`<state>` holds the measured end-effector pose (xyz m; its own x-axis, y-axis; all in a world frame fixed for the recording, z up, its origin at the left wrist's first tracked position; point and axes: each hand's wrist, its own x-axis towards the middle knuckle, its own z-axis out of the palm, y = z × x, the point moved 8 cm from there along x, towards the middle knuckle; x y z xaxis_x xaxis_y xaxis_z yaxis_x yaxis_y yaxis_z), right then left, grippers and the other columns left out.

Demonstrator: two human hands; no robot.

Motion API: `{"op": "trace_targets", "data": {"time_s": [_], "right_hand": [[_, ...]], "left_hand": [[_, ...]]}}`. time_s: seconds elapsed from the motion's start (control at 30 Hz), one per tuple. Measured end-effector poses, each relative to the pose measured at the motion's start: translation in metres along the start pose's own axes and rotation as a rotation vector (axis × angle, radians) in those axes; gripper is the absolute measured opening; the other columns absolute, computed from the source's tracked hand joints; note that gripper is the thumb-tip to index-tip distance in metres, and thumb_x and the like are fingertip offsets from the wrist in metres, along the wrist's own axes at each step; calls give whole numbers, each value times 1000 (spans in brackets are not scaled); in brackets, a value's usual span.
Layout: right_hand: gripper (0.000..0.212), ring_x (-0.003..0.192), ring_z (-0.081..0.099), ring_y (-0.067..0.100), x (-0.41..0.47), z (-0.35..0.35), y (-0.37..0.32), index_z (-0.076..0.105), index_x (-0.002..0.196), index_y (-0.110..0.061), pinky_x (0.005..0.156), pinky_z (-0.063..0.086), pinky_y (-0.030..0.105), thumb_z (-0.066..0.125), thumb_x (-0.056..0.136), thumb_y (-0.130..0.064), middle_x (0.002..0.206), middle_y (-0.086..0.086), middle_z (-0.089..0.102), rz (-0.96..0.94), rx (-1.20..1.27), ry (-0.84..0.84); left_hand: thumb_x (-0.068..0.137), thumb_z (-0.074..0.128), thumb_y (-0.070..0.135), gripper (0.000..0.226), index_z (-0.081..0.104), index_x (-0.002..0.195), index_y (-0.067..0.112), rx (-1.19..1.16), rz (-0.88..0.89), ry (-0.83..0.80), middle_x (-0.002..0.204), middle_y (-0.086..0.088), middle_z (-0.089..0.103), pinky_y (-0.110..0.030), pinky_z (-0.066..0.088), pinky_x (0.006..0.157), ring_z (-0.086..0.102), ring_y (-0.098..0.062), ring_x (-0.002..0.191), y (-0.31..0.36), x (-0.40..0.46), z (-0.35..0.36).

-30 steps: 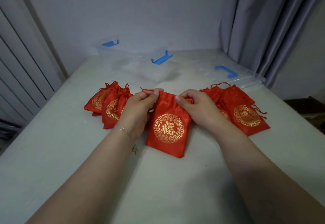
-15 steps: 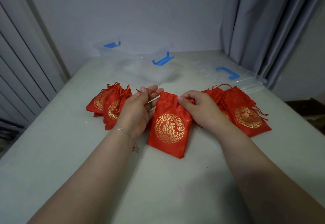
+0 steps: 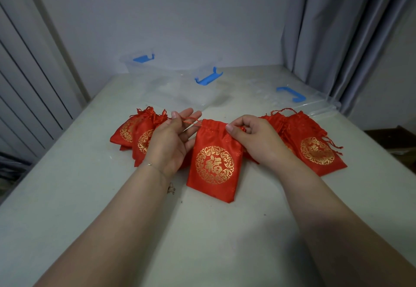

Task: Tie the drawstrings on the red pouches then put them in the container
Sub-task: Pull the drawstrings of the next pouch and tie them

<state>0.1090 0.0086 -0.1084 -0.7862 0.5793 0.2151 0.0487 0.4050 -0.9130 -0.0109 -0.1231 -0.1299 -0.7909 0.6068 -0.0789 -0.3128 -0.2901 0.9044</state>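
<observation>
Surface: pale grey-white counter (image 3: 213, 230) fills the lower and middle frame.
Centre pouch: red satin drawstring pouch with a round gold emblem (image 3: 215, 161) lies flat at frame centre, mouth toward the top of the frame, not yet cinched.
Drawstring: thin red cord (image 3: 191, 121) runs from the pouch's upper left corner across the left palm.
Left hand: left hand (image 3: 171, 142) sits just left of the centre pouch, palm turned up, fingers extended; grip relaxed and spread, the cord lying across the fingers rather than pinched.
Right hand: right hand (image 3: 256, 139) rests at the pouch's upper right corner; grip closed, thumb and curled fingers pinching the pouch's gathered top edge there.
Left pile: group of red gold-printed pouches (image 3: 135, 132) lies at centre left, partly behind the left hand, tops bunched with tassels showing.
Right pile: second group of red gold-printed pouches (image 3: 313, 144) lies at centre right, overlapping, partly behind the right hand.
Container: clear plastic box with blue latches (image 3: 175, 77) stands at upper centre, behind the pouches and well apart from them.
Lid: clear plastic lid with a blue latch (image 3: 299, 98) lies flat at upper right, behind the right pile.
Surroundings: grey curtain (image 3: 342, 27) hangs at upper right.
</observation>
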Motion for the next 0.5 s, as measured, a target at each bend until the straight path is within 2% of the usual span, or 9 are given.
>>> {"op": "trace_targets", "data": {"time_s": [0.1, 0.2, 0.27, 0.4, 0.5], "right_hand": [[7, 51, 53, -3, -2, 0, -3, 62, 82, -21, 57, 40, 19, 66, 87, -24, 66, -5, 63, 11, 29, 3], [7, 55, 53, 15, -4, 0, -6, 60, 90, -17, 55, 39, 25, 65, 88, -21, 67, 11, 63, 15, 77, 0], [9, 56, 51, 19, -5, -1, -8, 59, 94, -15, 56, 38, 26, 64, 88, -20, 67, 16, 60, 10, 87, 6], [13, 54, 51, 17, -6, -4, -10, 58, 101, -15, 56, 41, 26, 62, 90, -20, 65, 13, 60, -9, 96, 14], [12, 52, 52, 13, -6, -4, -10, 59, 101, -15, 54, 41, 23, 61, 90, -19, 61, 6, 59, -21, 88, 18]], "left_hand": [[103, 31, 33, 39, 56, 120, 10, -3, 3, 10, 113, -3, 68, -24, 58, 69, 69, -14, 95, 0, -1, -1], [102, 31, 34, 39, 56, 120, 10, -16, 5, 19, 112, -1, 68, -23, 57, 64, 70, -11, 91, 1, -1, -2], [102, 31, 35, 39, 56, 120, 11, -25, 6, 27, 111, 0, 69, -23, 57, 63, 70, -11, 90, 1, 0, -3], [102, 32, 36, 39, 57, 120, 12, -23, 3, 37, 109, 0, 70, -23, 57, 66, 70, -12, 91, 2, -1, -4], [99, 38, 39, 41, 55, 122, 10, -38, -43, 4, 113, -4, 69, -27, 55, 81, 68, -15, 97, -2, -1, -1]]}}
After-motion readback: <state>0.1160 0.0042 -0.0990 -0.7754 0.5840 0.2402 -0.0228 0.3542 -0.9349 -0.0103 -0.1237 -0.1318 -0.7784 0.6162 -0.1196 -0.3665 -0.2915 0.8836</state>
